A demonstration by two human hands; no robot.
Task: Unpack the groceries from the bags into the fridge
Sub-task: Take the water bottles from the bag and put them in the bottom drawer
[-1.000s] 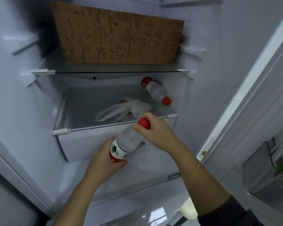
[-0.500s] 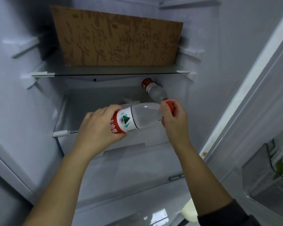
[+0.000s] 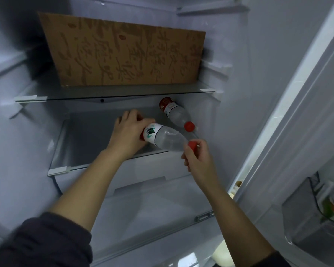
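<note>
Left hand (image 3: pixel 128 134) grips the water bottle (image 3: pixel 167 140) low, right hand (image 3: pixel 199 158) pinches its cap, over the shelf (image 3: pixel 66 168); another bottle (image 3: pixel 176 113) already lies there. Bags unseen.

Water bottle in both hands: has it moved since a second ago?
Yes. The held water bottle rose from in front of the drawer and went base-first over the lower glass shelf, beside the lying bottle.
</note>
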